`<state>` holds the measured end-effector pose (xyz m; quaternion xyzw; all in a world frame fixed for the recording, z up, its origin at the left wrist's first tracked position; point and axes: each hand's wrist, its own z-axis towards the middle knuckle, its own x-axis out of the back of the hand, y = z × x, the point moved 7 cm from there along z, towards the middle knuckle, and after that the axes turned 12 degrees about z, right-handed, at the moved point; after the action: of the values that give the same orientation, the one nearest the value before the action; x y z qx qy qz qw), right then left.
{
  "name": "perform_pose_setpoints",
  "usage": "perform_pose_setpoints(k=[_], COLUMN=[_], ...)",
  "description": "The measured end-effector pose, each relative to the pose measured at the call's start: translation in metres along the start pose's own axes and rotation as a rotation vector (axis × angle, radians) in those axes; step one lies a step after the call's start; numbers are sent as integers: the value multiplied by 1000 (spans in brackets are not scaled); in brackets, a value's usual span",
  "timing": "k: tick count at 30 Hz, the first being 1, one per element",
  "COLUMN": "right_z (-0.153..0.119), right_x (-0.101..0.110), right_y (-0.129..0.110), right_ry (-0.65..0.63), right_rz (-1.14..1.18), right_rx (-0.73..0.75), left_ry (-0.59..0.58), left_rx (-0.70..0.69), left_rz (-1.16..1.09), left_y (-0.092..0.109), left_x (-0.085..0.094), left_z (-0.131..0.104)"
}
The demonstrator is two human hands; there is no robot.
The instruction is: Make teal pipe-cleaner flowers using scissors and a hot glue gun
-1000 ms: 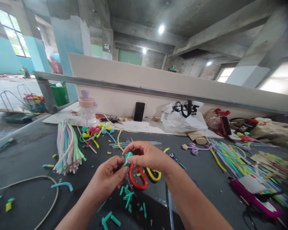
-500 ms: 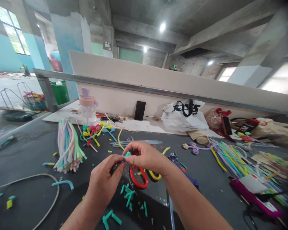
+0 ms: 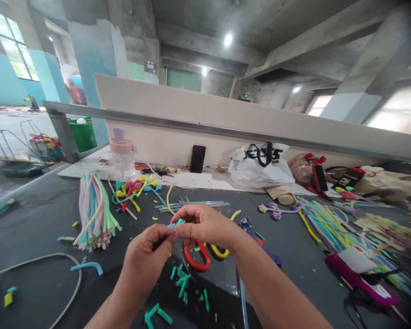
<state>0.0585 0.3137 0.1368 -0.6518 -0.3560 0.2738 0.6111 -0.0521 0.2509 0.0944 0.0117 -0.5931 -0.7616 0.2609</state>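
Note:
Close above the table, my left hand (image 3: 145, 253) and my right hand (image 3: 207, 227) meet fingertip to fingertip. Pinched in my right fingers is a short teal piece of soft cord (image 3: 180, 222). A small light blue piece (image 3: 171, 225) shows at my left fingertips, mostly covered by them. Under my right hand lie scissors with a red handle (image 3: 199, 268), and a yellow handle (image 3: 222, 256) sits beside them. Several cut teal pieces (image 3: 182, 281) are scattered below my hands. A blue tool (image 3: 276, 260) lies partly behind my right forearm.
Left stands a bundle of pastel cords (image 3: 95, 210), near a bottle (image 3: 122, 160). Translucent sticks (image 3: 205, 204) lie beyond my hands. A phone (image 3: 197, 159) leans on the back board by a white bag (image 3: 260, 169). Right are loose cords (image 3: 329, 228) and a purple power strip (image 3: 359, 281).
My left hand has shifted slightly left and down, and the light blue piece at its fingertips shows more. My right hand still pinches the teal piece. The view has shifted slightly.

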Motion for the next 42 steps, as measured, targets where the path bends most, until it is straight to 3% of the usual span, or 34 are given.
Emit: perform_pose_setpoints(k=[4, 8, 11, 17, 22, 25, 31, 37, 42], right_z=[-10, -17, -17, -5, 0, 4, 6, 4, 5], right_x=[2, -2, -12, -18, -19, -24, -26, -20, -16], right_y=[-22, -35, -35, -18, -15, -7, 1, -7, -6], right_ry=[-23, -48, -89, -74, 53, 138, 265, 266, 218], right_rz=[209, 222, 133, 187, 61, 143, 221, 122, 143], right_rx=[130, 251, 286, 232, 368, 366, 413, 455, 311], left_ry=[-136, -230, -232, -208, -114, -31, -59, -70, 15], left_rx=[311, 348, 365, 371, 387, 347, 302, 274, 224], left_rz=[-567, -854, -948, -992, -1029, -1042, -981, -949, -818], left_y=[-14, -11, -14, -15, -18, -21, -16, -6, -5], left_x=[-13, -20, -23, -24, -22, -20, -20, -8, 4], left_z=[-1, -3, -5, -7, -4, -1, 0, 1, 1])
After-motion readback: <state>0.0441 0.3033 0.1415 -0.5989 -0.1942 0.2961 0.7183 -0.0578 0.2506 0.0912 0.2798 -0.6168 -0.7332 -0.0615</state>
